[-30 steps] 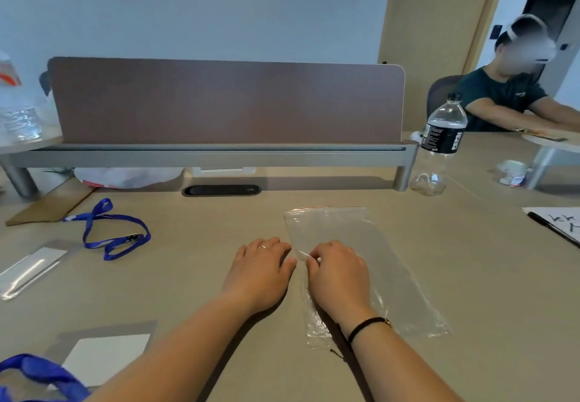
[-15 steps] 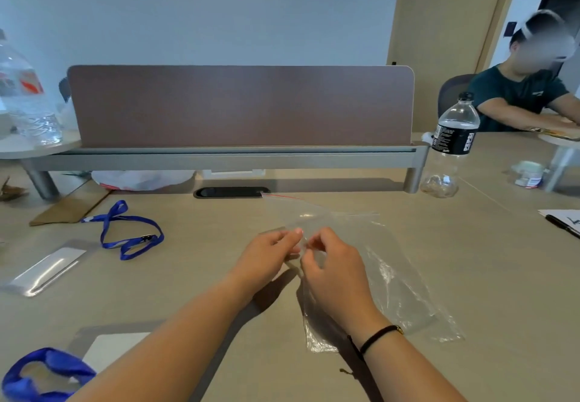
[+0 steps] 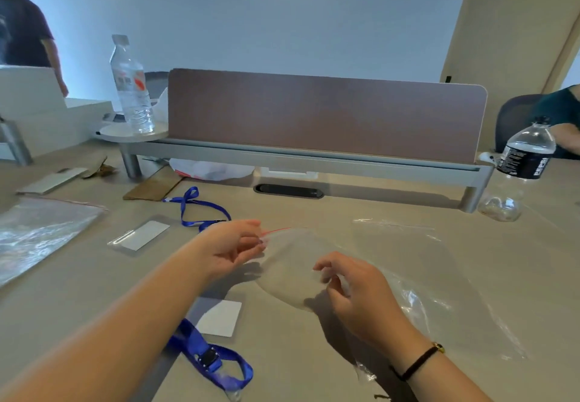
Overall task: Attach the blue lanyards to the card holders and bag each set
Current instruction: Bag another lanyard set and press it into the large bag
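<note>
Lifted bag (image 3: 301,263) (left hand (image 3: 233,246) pinching) overhangs card holder (image 3: 219,317).

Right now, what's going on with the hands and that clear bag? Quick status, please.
Left hand pinching the clear bag at its red-striped mouth. Right hand open, fingers on the bag. Near card holder and lanyard not yet bagged. Nothing in the way.

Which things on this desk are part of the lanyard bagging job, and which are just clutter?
For the job:
clear bag, pinched by the left hand
right hand at the bag
near lanyard with its card holder
far lanyard
far card holder
spare bags

Lying about:
two water bottles
cardboard scrap
</note>
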`<act>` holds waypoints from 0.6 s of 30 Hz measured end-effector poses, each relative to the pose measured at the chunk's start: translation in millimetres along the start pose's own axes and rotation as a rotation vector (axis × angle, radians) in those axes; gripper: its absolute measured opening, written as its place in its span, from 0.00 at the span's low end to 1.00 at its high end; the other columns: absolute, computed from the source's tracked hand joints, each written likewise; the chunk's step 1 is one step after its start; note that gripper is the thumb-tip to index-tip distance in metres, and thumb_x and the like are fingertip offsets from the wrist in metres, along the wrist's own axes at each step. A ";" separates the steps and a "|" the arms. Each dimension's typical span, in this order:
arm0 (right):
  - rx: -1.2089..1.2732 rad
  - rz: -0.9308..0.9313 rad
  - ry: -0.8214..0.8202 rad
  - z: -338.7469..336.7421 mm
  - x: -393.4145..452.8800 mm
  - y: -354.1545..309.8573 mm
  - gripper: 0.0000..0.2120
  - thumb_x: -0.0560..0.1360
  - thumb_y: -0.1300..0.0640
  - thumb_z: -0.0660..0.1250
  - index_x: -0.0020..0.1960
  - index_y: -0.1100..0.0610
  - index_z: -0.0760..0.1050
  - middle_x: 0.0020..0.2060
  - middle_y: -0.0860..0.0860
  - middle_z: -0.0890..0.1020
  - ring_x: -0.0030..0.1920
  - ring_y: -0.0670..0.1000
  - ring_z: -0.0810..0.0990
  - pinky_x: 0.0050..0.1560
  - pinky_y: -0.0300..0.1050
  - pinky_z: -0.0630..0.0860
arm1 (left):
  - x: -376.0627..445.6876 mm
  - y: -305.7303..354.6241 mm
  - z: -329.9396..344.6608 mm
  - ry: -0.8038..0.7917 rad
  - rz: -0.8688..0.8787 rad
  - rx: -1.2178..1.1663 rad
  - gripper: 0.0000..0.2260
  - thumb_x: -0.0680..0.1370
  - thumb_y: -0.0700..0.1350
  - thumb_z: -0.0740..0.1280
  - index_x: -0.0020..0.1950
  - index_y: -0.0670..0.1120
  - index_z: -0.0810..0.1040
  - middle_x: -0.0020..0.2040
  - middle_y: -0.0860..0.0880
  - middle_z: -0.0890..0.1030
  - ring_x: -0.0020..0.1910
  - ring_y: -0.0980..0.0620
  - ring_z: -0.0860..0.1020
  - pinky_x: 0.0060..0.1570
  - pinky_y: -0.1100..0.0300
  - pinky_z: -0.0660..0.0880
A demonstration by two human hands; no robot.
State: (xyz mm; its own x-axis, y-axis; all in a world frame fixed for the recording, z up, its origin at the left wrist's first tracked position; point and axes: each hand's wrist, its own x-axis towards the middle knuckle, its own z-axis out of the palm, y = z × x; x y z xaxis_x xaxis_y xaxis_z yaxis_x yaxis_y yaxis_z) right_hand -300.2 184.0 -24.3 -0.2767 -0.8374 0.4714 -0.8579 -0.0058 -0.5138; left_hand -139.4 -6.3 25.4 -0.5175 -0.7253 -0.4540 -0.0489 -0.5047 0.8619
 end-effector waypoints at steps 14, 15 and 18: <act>-0.086 -0.019 -0.414 25.7 17.5 -44.1 0.11 0.73 0.61 0.65 0.44 0.48 0.83 0.44 0.40 0.83 0.49 0.43 0.80 0.52 0.43 0.78 | -15.8 -2.1 -67.6 -0.118 -0.089 0.273 0.13 0.76 0.40 0.72 0.59 0.37 0.81 0.48 0.40 0.86 0.41 0.48 0.84 0.40 0.55 0.83; -0.148 0.004 -0.431 25.0 20.8 -40.3 0.13 0.74 0.61 0.63 0.46 0.47 0.84 0.46 0.40 0.84 0.50 0.43 0.80 0.54 0.43 0.78 | -18.6 -0.5 -71.9 -0.121 -0.079 0.245 0.13 0.76 0.39 0.73 0.58 0.36 0.81 0.46 0.40 0.86 0.40 0.49 0.83 0.38 0.58 0.83; -0.307 0.109 -0.416 22.3 31.2 -28.2 0.14 0.79 0.58 0.61 0.55 0.45 0.82 0.53 0.41 0.84 0.56 0.47 0.80 0.57 0.43 0.76 | -29.1 0.2 -80.5 -0.142 -0.054 0.211 0.13 0.76 0.38 0.73 0.59 0.37 0.80 0.47 0.37 0.85 0.41 0.46 0.83 0.36 0.58 0.84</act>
State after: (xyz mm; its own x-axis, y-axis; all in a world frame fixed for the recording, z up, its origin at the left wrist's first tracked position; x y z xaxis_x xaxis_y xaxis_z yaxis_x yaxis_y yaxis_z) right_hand -275.0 145.9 -11.1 -0.2302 -0.9706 0.0706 -0.9382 0.2021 -0.2810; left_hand -55.6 -22.9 20.6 -0.6231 -0.6197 -0.4772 -0.2491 -0.4212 0.8721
